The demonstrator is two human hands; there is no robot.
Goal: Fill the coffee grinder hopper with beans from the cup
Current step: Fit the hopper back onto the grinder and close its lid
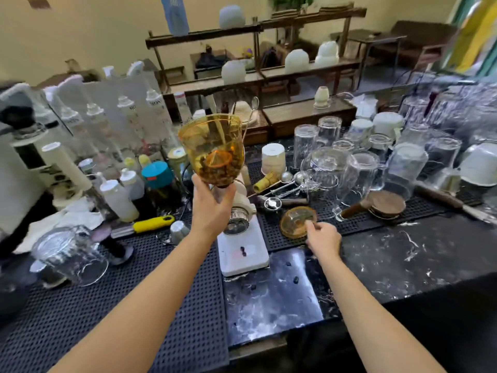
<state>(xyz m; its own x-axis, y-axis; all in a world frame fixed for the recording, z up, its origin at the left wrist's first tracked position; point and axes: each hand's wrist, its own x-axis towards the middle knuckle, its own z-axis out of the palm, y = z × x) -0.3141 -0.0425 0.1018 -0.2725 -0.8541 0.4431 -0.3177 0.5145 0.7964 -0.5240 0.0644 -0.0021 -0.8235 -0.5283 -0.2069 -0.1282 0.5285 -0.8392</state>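
Observation:
An amber transparent hopper (pixel 212 149) with coffee beans in its bottom is held up above the white coffee grinder (pixel 242 238). My left hand (pixel 212 203) grips the hopper's narrow base from below. The amber hopper lid (pixel 297 220) lies flat on the black mat to the right of the grinder. My right hand (pixel 322 238) touches the lid's near edge with its fingertips. A few loose beans (pixel 243 251) lie on the grinder's base and on the marble counter. I cannot pick out a bean cup with certainty.
Upturned glasses and jugs (pixel 349 168) crowd the right back. Squeeze bottles (pixel 118 197), syrup bottles and a yellow-handled tool (pixel 153 224) stand left. A glass jug (pixel 70 254) lies on the left mat. Spoons and strainers (pixel 285 184) lie behind the lid.

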